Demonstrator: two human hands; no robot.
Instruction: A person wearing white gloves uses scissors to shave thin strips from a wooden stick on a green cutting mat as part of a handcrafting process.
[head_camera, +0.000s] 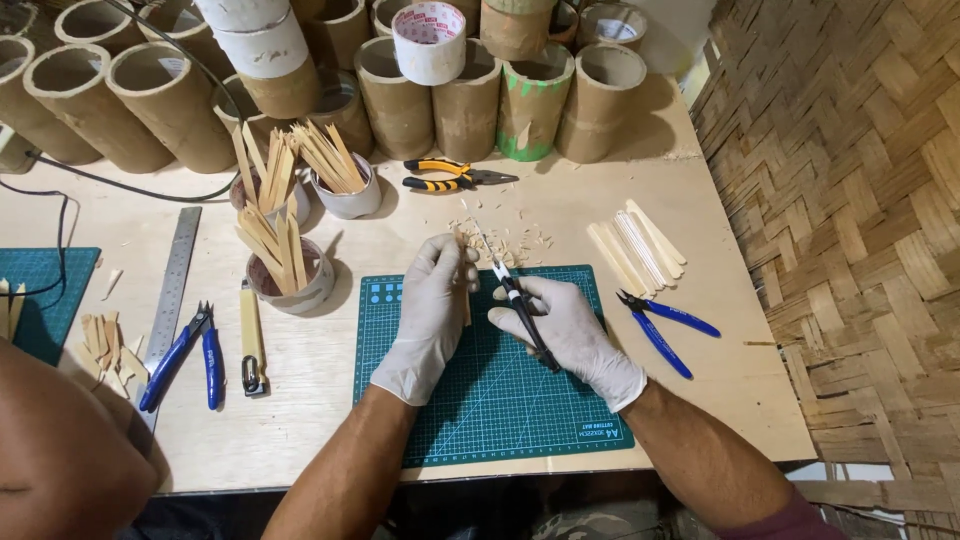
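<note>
Over the green mat (440, 400), your left hand (432, 305) pinches a wooden stick (462, 243); your right hand (565, 330) grips black snips (522, 310) at its tip. Shavings (505, 240) lie beyond; uncut sticks (640, 248) wait right.

Cutting mat (480, 400) sits at the near table edge, both hands over its far half. Cutters (668, 325) lie just right of it, flat sticks (640, 250) behind those; pliers (455, 177) further back, before the cardboard tubes (400, 95). Left: stick-filled cups (295, 280), probably a knife (252, 340), a ruler (175, 285).
</note>
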